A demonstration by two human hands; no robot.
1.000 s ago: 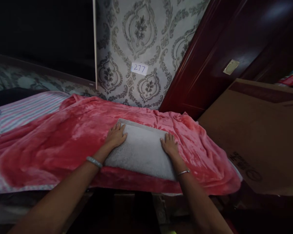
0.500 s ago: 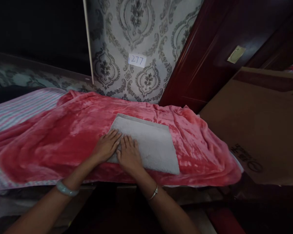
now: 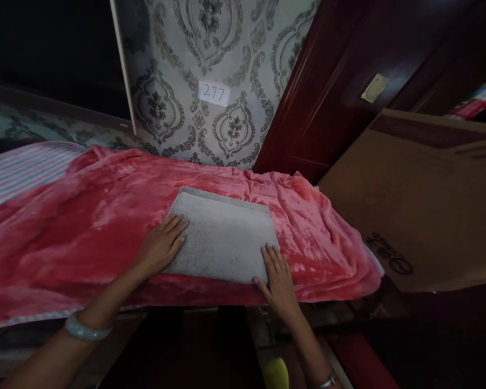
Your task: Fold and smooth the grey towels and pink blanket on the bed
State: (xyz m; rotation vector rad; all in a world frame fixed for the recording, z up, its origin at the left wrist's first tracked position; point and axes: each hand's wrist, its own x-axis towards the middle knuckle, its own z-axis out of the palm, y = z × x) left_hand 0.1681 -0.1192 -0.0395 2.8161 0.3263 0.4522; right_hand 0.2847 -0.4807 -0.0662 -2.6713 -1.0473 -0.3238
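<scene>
A grey folded cloth, soft and towel-like, lies flat on a red plush blanket. Its far edge shows a second layer sticking out beneath the top one. My left hand rests on the cloth's left edge with the fingers stretched out. At the near right corner, my right hand lies with spread fingers touching the cloth's right edge. Neither hand grasps anything.
A large cardboard box stands at the right, by a dark red door. Behind the blanket is a patterned wall with a paper label reading 277. A dark screen fills the upper left. Striped fabric shows under the blanket.
My right hand has slid from beside my left hand to the cloth's right edge. My left hand stays at the left edge. The whole view has shifted slightly.
</scene>
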